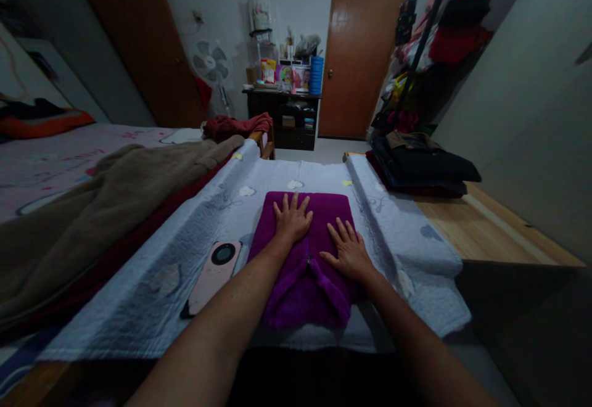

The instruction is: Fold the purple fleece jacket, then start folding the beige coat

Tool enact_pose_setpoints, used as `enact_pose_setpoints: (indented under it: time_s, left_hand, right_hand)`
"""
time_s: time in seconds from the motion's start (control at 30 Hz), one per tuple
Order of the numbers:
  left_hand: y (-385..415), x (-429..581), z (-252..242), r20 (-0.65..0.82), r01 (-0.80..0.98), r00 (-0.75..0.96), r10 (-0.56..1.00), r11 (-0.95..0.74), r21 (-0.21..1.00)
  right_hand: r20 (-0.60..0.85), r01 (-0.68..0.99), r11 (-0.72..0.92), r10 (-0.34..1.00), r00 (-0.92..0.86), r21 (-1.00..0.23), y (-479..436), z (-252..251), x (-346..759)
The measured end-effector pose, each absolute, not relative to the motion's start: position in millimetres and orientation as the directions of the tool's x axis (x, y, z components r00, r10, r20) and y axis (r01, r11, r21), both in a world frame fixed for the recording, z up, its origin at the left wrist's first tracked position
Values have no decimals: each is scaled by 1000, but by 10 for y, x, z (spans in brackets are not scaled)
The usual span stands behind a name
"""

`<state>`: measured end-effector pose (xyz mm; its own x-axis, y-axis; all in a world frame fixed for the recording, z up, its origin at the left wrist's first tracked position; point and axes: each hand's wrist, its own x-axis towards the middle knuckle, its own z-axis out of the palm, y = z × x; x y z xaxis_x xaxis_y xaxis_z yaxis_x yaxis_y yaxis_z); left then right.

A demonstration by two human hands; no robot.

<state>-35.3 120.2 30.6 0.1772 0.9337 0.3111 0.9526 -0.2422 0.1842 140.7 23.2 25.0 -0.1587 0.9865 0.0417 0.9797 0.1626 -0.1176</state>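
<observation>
A purple zip-up garment, folded into a neat rectangle, lies on the pale blue quilted cover before me. Its collar and the zip pull face my side. My left hand rests flat on the upper part of the garment, fingers spread. Lower down on the right side, my right hand also lies palm down with its fingers apart. Left of the garment is a pink phone with a round black camera ring, back side up; my left forearm passes over its lower edge.
A brown blanket covers the bed edge on the left. Folded dark clothes are stacked on the wooden board at right. Farther back stand a white fan, a dark cabinet and a brown door.
</observation>
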Motion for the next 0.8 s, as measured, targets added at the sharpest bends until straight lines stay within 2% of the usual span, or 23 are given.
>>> enact_pose_setpoints:
  time_s: [0.2, 0.37, 0.43, 0.6, 0.8]
  left_hand:
    - [1192, -342, 315, 298, 957, 163, 941, -224, 185]
    - [1176, -345, 322, 315, 953, 175, 933, -240, 184]
    - [1173, -348, 317, 324, 952, 177, 929, -246, 185]
    - [1174, -364, 314, 335, 951, 181, 925, -252, 180]
    - [1177, -383, 316, 307, 952, 192, 932, -253, 174]
  right_hand:
    - [-40, 969, 223, 973, -228, -107, 48, 289, 1581]
    - [-142, 965, 244, 956, -256, -99, 67, 587, 1603]
    - [-104, 963, 245, 961, -256, -109, 143, 731, 1481]
    - [158, 930, 270, 959, -236, -249, 301, 694, 1013]
    - [124, 926, 334, 941, -316, -176, 195, 365, 956]
